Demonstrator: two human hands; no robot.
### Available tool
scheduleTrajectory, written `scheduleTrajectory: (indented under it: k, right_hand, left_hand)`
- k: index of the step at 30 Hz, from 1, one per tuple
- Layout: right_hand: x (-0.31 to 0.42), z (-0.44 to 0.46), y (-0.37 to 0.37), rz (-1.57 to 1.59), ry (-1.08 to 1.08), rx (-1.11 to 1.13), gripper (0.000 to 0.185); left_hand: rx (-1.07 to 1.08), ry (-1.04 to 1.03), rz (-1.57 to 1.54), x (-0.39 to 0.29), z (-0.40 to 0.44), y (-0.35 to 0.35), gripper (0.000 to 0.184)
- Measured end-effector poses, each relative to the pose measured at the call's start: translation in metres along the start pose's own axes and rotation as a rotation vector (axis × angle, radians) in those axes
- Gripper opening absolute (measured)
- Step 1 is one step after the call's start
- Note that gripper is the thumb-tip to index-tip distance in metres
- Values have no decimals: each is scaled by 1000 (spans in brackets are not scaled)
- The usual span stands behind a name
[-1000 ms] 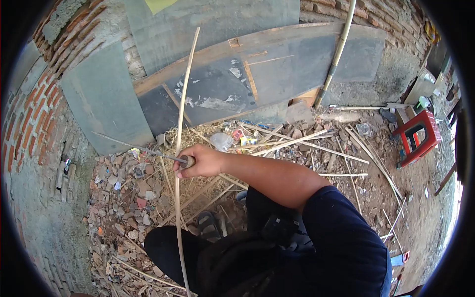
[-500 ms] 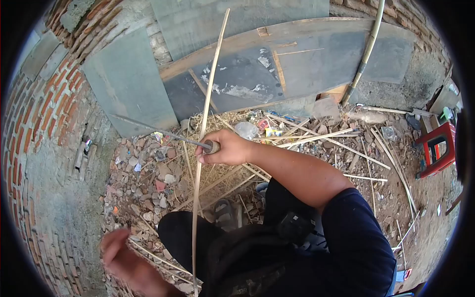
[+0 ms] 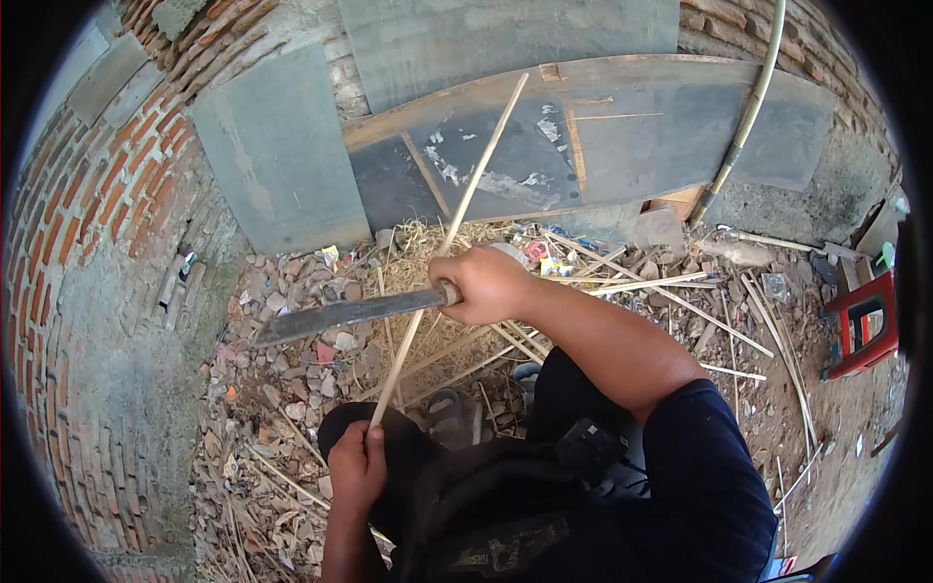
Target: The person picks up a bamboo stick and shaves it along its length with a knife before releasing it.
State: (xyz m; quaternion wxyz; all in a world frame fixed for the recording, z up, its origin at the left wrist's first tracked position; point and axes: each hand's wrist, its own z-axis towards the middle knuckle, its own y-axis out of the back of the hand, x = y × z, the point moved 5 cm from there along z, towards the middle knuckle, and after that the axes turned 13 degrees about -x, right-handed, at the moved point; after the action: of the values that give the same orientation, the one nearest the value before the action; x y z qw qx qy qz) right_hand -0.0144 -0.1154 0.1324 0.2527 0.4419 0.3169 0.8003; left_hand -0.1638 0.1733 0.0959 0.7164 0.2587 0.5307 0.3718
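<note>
A long pale strip of split wood or bamboo (image 3: 486, 170) runs slantwise from my lap up toward the wall boards. My left hand (image 3: 357, 464) is closed around its near end, thumb on top. In my right hand (image 3: 486, 285) is the round handle of a machete (image 3: 350, 313), its broad dark blade pointing left and slightly down. The blade crosses over the strip just below my right fist. Behind the fingers of that fist the strip is hidden, so I cannot tell whether they also grip it.
Pale shavings (image 3: 428, 255) lie heaped ahead on rubble-covered ground (image 3: 282, 389). Several more strips (image 3: 671, 279) are scattered right, near a red plastic stool (image 3: 863, 325). Boards (image 3: 282, 155) lean against the brick wall (image 3: 73, 204), and a pole (image 3: 746, 121) stands at right.
My left hand has come in from the lower left and taken the strip's near end. The strip's far end has tilted right. The machete blade has swung downward, showing its flat side.
</note>
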Motion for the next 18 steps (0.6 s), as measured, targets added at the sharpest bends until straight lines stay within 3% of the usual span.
scheduleTrajectory:
  k: [2,5,9,12,16,18]
  right_hand:
    - [4,-1,-12,-94,96,39,24]
    - [4,5,-11,-232,68,121,24]
    - [-31,10,-8,-168,-111,-42,21]
    - [-31,8,-16,-126,-105,-11,21]
    - [-9,4,-32,-240,-28,234,20]
    - [-22,5,-42,-251,-56,243,19]
  left_hand:
    - [-2,-3,2,3,-4,3,21]
    - [-10,46,24,11,-13,19,20]
    - [-163,-71,92,35,-34,48,20]
    - [-56,98,72,57,-61,52,21]
    - [4,94,91,95,-108,45,28]
    - [-20,104,144,106,-124,47,31]
